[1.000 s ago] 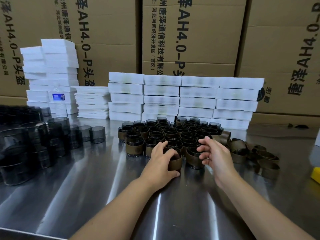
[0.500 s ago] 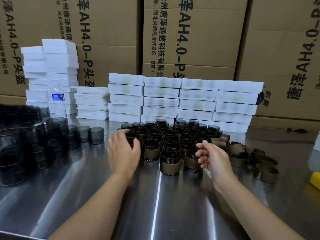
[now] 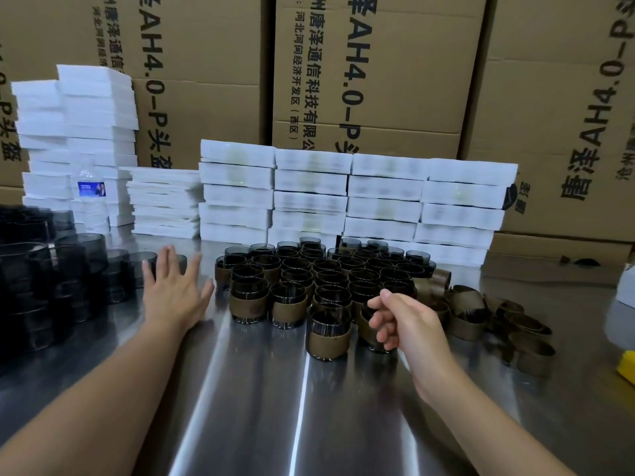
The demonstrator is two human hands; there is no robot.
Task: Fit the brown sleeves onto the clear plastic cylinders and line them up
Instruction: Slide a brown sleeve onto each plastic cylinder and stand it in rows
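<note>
Left hand [image 3: 175, 297] flat, fingers spread, empty, reaching toward bare cylinders [image 3: 137, 266] at ten o'clock. Right hand [image 3: 409, 324] loosely curled, empty, beside sleeved cup [image 3: 330, 334]. Loose sleeves [image 3: 498, 321] at three o'clock. Cylinders likely light, rigid, slick: grip by rim. Sleeves thin, probably crushable.

Glossy steel table [image 3: 261, 400], matt sleeves [image 3: 467, 324]

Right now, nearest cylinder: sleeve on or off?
On. A brown sleeve wraps the lower half of the nearest cylinder, which stands upright on the table.
</note>
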